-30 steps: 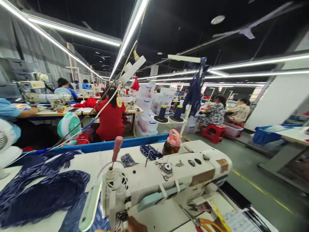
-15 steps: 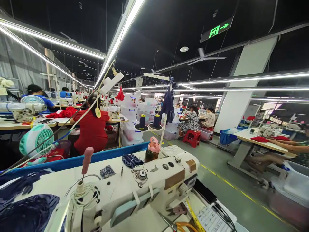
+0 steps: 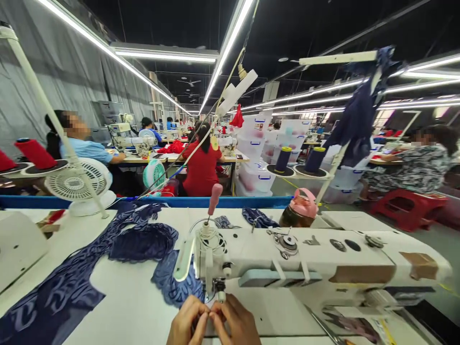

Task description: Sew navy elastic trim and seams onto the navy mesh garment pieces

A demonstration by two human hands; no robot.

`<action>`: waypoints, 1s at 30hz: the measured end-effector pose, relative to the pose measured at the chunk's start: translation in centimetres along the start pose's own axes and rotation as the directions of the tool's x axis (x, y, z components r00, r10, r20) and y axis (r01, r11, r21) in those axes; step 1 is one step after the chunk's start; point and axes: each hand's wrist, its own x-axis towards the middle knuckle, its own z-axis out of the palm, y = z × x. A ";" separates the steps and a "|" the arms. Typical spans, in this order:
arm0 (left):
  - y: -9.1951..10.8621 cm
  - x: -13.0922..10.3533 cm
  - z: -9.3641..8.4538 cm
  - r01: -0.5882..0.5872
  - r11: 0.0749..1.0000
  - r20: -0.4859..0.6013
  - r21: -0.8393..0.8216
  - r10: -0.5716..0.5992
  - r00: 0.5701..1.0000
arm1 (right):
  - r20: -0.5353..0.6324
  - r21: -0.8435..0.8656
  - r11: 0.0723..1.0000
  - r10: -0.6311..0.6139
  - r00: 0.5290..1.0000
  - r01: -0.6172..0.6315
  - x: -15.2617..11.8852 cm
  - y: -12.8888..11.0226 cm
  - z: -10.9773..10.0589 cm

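Both hands are together at the bottom centre, just in front of the needle area of a white sewing machine (image 3: pixel 258 249). My left hand (image 3: pixel 189 322) has its thumb and fingertips pinched, and my right hand (image 3: pixel 235 320) pinches right beside it. What lies between the fingertips is too small to make out. Patterned blue fabric (image 3: pixel 176 282) lies behind and left of the hands, under the machine head. A dark navy bundle (image 3: pixel 143 242) and a long navy patterned piece (image 3: pixel 61 297) spread over the table to the left.
A white fan (image 3: pixel 77 179) and red thread cones (image 3: pixel 38 153) stand at the left. Navy thread cones (image 3: pixel 283 160), a pink-lidded jar (image 3: pixel 300 208) and hanging navy cloth (image 3: pixel 350 124) are behind the machine. Scissors (image 3: pixel 325 326) lie at right. Several people sit beyond.
The view has swung left and down toward the machine head. Both hands, out of view before, now show at the bottom centre, fingers pinched. More navy fabric shows on the left.
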 end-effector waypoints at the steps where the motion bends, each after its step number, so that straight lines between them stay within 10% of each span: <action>1: 0.3 0.1 -0.2 0.005 1.000 0.026 0.007 -0.005 1.000 | 0.008 0.011 1.000 0.005 1.000 -0.005 0.2 -0.2 -0.4; 7: 1.4 0.7 -1.2 0.032 0.989 0.075 0.145 -0.044 0.996 | 0.051 0.067 0.998 0.006 0.999 -0.009 0.2 -0.7 -1.2; 18: 3.8 2.9 -8.0 -0.386 0.781 0.222 0.491 0.316 0.922 | 0.055 -0.152 0.984 -0.088 0.995 0.096 1.5 -1.9 -1.1; 23: 1.8 3.8 -7.2 -0.473 0.819 0.431 0.326 0.317 0.845 | 0.192 -0.275 0.951 -0.088 0.977 0.139 0.8 -1.5 -0.5; 30: 0.3 3.5 -6.0 -0.531 0.728 0.416 0.433 0.361 0.834 | 0.176 -0.307 0.938 -0.111 0.978 0.162 0.9 -1.2 -0.7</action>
